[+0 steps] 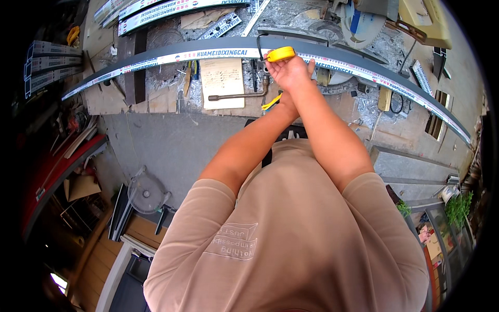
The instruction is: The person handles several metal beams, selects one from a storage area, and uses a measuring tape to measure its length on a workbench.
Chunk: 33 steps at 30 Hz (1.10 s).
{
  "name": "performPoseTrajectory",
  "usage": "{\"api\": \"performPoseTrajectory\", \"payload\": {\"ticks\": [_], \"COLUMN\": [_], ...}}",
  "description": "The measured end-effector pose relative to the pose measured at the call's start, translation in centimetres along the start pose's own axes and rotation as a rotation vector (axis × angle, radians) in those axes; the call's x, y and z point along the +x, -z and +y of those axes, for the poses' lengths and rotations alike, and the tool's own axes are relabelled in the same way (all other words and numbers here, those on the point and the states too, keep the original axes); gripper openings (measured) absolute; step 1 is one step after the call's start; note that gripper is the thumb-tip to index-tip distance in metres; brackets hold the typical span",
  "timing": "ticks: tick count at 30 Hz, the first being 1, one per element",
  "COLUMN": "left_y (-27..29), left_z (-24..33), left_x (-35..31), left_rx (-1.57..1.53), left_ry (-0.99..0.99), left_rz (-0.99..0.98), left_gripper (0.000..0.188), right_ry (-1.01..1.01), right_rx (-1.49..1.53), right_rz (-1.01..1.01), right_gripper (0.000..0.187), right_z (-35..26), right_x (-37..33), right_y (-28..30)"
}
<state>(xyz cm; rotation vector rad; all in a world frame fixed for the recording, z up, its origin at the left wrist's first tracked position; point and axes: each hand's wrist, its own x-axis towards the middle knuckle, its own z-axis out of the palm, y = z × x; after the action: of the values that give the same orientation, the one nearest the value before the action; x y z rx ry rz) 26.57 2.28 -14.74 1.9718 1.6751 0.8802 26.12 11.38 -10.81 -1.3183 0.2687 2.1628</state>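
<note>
My right hand (289, 72) is turned palm up, its fingers curled beside a long grey metal profile (161, 56). Held at those fingers is a rounded yellow tool, which looks like a tape measure (280, 54), with a black cord looping over the profile. The profile bears a white printed film and spans the bench from side to side. My left forearm (265, 122) crosses beneath the right one, and the left hand is mostly hidden there. Next to the left wrist shows a narrow yellow-and-dark item (271, 102) whose kind I cannot make out.
A handwritten sheet (222, 73) lies on the bench under an L-shaped socket wrench (236, 96). Beyond the profile is a saw with a round blade (362, 28). More film-covered profiles (161, 16) lie far left; metal shavings litter the bench. A fan (147, 191) stands lower left.
</note>
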Motion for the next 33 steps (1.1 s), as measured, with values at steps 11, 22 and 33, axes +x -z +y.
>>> {"api": "performPoseTrajectory", "payload": {"ticks": [11, 22, 33], "left_y": [1.0, 0.8, 0.7], "left_z": [0.7, 0.7, 0.6], "left_x": [-0.2, 0.2, -0.2], "left_rx": [0.114, -0.038, 0.236], "left_ry": [-0.018, 0.087, -0.064], "left_rz": [-0.052, -0.095, -0.056], "left_gripper": [0.062, 0.086, 0.047], "right_ry": [0.010, -0.093, -0.031], "right_rx": [-0.004, 0.114, -0.223], "right_rz": [-0.026, 0.143, 0.302], "right_gripper": [0.049, 0.049, 0.043], "right_z": [0.2, -1.4, -2.9], "right_x": [0.0, 0.0, -1.3], "right_y": [0.1, -1.3, -3.7]}}
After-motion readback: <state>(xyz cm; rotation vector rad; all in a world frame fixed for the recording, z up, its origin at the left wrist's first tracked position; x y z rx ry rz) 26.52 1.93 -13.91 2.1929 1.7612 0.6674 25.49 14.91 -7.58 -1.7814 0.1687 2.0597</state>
